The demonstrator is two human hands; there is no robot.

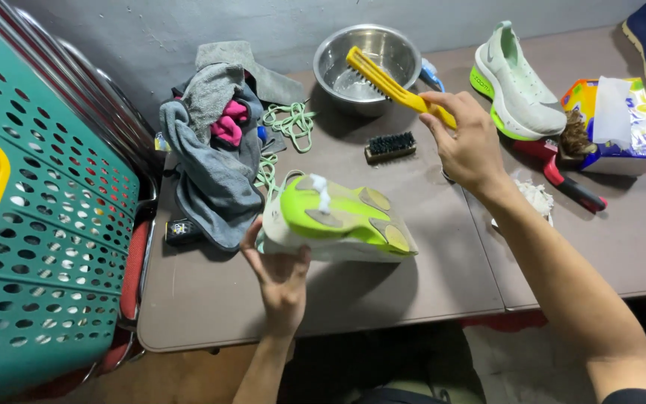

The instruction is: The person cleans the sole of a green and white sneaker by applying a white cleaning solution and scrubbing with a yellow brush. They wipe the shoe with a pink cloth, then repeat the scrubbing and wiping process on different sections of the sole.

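Observation:
My left hand [280,271] grips a pale green sneaker [338,221] by its heel end, turned so the lime and grey sole faces up, a white blob on the sole. My right hand [466,142] holds a yellow brush [386,80] by its handle, the bristle head raised over a steel bowl [368,60] at the back of the table. The matching sneaker [516,86] stands upright at the back right, apart from both hands.
A small black-bristled brush [390,146] lies mid-table. Grey cloths with pink fabric [214,142] and green laces [289,120] are heaped at the back left. A red-handled brush [570,168] and a tissue pack [618,123] lie right. A teal basket [46,224] stands at left.

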